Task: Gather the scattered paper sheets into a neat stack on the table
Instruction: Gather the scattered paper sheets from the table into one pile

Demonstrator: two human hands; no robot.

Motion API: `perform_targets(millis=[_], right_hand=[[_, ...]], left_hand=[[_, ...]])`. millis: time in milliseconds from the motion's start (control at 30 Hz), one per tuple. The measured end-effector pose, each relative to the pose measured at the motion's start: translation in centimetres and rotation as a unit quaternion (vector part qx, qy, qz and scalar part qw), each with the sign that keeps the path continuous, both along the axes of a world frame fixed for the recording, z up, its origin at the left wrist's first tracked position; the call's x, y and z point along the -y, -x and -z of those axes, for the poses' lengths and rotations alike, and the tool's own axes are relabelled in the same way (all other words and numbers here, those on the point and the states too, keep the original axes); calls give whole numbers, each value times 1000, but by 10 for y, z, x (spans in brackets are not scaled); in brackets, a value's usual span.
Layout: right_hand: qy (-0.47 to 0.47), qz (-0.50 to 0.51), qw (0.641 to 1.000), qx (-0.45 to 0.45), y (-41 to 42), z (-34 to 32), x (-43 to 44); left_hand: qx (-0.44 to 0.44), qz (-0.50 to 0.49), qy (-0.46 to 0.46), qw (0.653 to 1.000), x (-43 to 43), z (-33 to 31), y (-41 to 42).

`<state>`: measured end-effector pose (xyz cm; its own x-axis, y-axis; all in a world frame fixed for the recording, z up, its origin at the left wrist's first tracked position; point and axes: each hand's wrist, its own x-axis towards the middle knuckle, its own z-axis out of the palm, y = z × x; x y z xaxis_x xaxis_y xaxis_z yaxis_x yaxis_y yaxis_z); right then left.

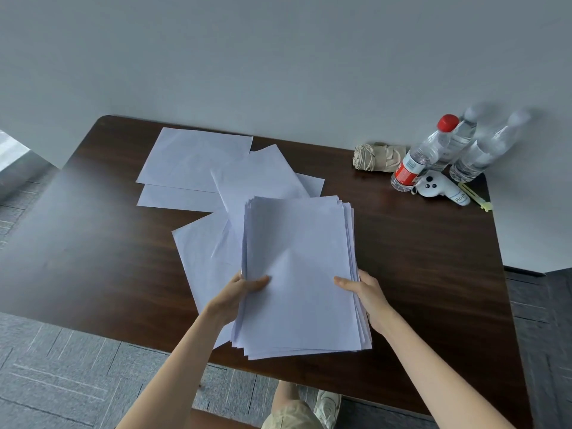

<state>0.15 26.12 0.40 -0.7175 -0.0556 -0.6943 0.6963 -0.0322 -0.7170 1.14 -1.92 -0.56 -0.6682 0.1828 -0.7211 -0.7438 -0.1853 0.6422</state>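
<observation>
One stack (297, 274) of white paper sits between two hands over the near middle of the counter (108, 243). The left hand (244, 287) grasps its left edge and the right hand (363, 292) its right edge, each with the thumb flat on the top sheet and the fingers hidden underneath. The stack's edges are stepped and uneven, mostly along the right side and far corner, and its top sheet shows faint creases. Whether it rests on the wood or is lifted cannot be told. At least five loose sheets (195, 159) lie beyond and left of it, thin, rectangular and overlapping at different angles; the overlaps and the stack itself cover parts of them, so the exact count is unclear. The counter is dark brown wood grain with rounded corners. In its far right corner stand three clear plastic bottles (418, 159), one with a red cap and red label, the other two blurred at the top. Beside them lie one rolled beige cloth bundle (376, 156), one white controller (439, 187) and one yellow-green clip (475, 198).
</observation>
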Motion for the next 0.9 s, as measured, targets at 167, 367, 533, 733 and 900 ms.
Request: perform_targets(millis=[167, 367, 533, 733, 900], right_hand=[[17, -1, 1000, 13, 14, 0, -5], [8, -30, 1000, -3, 20, 3, -6], [3, -25, 1000, 2, 25, 10, -11], [22, -13, 999, 23, 32, 14, -22], [21, -9, 999, 33, 39, 18, -28]], left_hand=[[5, 20, -7, 1000, -1, -2, 9], [-14, 22, 14, 1000, -1, 6, 16], [-27, -40, -6, 999, 7, 18, 42], [-40, -135, -23, 990, 11, 12, 93], [-51, -185, 52, 980, 15, 16, 132]])
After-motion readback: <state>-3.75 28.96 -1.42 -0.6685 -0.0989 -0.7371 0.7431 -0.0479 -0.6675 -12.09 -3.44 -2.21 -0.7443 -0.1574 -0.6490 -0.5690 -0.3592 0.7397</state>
